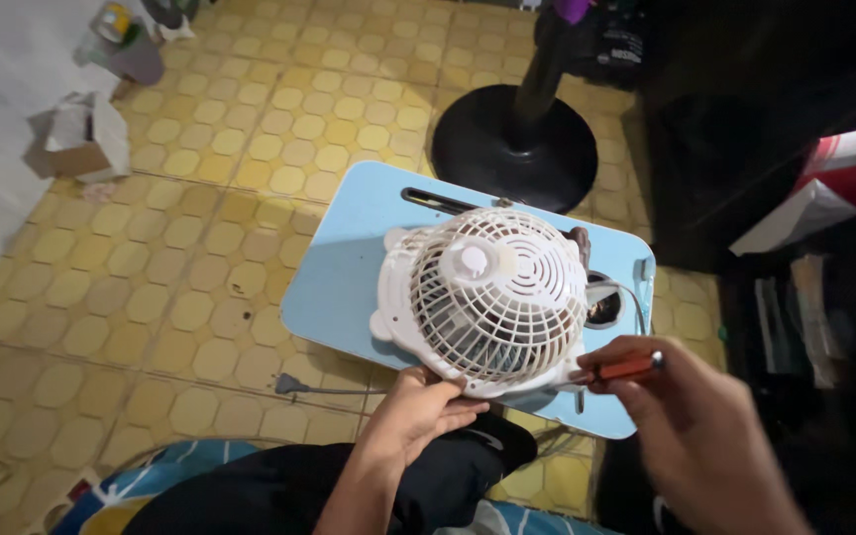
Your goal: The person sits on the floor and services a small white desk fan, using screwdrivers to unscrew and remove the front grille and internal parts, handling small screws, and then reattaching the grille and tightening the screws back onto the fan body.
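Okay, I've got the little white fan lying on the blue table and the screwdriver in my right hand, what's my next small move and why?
Probably bring the screwdriver tip to the fan rim beside your right hand; it hovers just off that edge while your left hand steadies the near rim on the blue table.

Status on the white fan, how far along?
Done: the small white plastic fan lies grille-up on the light blue tray table, unplugged, with its plug on the yellow tiled floor. In hand: left hand steadies the fan's rim; right hand holds an orange-handled screwdriver at its edge. Left: the front grille is still on.
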`<action>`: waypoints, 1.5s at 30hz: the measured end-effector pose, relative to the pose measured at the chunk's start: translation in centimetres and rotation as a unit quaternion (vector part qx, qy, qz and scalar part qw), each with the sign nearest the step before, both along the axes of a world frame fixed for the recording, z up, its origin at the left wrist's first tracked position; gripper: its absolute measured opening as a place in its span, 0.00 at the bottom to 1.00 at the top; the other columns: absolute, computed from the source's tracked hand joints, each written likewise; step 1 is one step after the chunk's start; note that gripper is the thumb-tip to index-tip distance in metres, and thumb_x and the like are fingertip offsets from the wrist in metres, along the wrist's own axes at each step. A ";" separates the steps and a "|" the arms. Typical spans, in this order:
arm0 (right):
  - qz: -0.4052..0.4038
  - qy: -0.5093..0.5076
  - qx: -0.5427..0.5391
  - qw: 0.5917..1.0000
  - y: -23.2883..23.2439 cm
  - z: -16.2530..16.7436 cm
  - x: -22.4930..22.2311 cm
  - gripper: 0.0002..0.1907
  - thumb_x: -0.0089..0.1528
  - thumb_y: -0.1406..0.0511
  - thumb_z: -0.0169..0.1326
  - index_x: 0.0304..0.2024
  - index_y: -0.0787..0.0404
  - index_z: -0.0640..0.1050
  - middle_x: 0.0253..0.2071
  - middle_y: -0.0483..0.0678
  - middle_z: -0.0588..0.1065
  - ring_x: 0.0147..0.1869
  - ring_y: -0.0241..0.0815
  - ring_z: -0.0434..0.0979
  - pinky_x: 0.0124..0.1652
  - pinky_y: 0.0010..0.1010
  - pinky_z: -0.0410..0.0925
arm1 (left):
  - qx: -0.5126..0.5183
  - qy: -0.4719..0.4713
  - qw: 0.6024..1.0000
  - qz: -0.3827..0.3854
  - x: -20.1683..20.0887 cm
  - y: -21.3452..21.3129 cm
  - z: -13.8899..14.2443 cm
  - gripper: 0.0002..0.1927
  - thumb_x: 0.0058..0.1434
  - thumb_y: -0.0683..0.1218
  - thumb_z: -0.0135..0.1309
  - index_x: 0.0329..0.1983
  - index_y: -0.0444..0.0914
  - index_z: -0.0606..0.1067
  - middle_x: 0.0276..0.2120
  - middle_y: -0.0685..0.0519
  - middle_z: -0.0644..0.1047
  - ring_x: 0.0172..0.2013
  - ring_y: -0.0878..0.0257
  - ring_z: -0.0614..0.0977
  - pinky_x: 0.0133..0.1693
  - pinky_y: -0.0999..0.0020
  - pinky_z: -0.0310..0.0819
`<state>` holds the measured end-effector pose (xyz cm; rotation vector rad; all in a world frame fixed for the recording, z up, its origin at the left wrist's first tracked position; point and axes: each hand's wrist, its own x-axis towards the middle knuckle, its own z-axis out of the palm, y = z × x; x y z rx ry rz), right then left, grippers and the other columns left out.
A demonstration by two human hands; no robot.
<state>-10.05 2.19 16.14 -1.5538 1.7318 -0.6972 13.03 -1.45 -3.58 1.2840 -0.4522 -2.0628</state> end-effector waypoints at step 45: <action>0.107 0.015 -0.148 0.983 -1.4 -0.7 3.9 0.12 0.58 0.70 0.61 0.43 0.64 0.77 0.36 0.49 0.81 0.40 0.43 0.85 0.40 0.32 0.75 | -0.296 -0.427 0.849 -0.100 0.0 -0.4 10.9 0.09 0.61 0.44 0.58 0.33 0.32 0.80 0.23 0.46 0.82 0.25 0.53 0.86 0.32 0.60 0.77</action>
